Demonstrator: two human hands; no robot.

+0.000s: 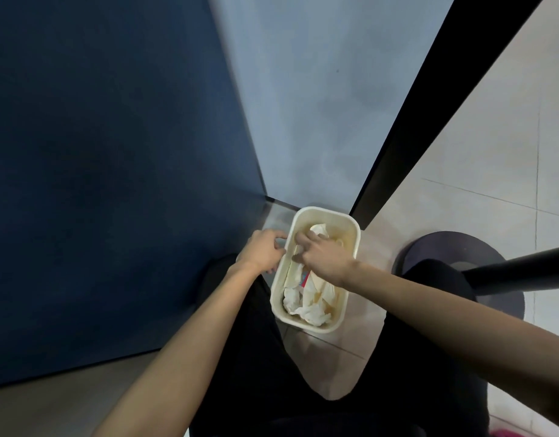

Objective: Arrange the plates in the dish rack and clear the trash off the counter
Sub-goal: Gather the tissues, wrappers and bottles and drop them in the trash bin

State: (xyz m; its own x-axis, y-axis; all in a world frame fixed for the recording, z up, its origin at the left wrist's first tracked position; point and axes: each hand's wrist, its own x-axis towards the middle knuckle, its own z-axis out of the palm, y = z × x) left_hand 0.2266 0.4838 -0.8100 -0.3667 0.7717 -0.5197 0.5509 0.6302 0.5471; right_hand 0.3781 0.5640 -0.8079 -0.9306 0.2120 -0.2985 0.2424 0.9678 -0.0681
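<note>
Obs.: cream rectangular plastic waste bin (325, 211) stood on the pale tiled floor (492, 152), centre of frame, in the corner where a dark blue panel (98, 152) met a pale grey-blue wall (303, 89). Person stood over it, black trousers (350, 389) filling the lower centre.

Contents: crumpled white paper tissues (309, 310) heaped at the near end of the bin; a small red-and-blue wrapper (304, 279) among them, print too small to read.

Right hand (319, 257): over the bin opening, fingers bent downward onto white paper at the far end. Could not tell whether it pinched the paper or only touched it.

Left hand (265, 250): just outside the bin's left rim, fingers loosely curled, nothing seen in them; contact with the rim unclear.

Right of frame: round dark base (445, 247) on the floor with a black pole (524, 272) rising from it. Black diagonal bar (429, 105) crossed the upper right.
</note>
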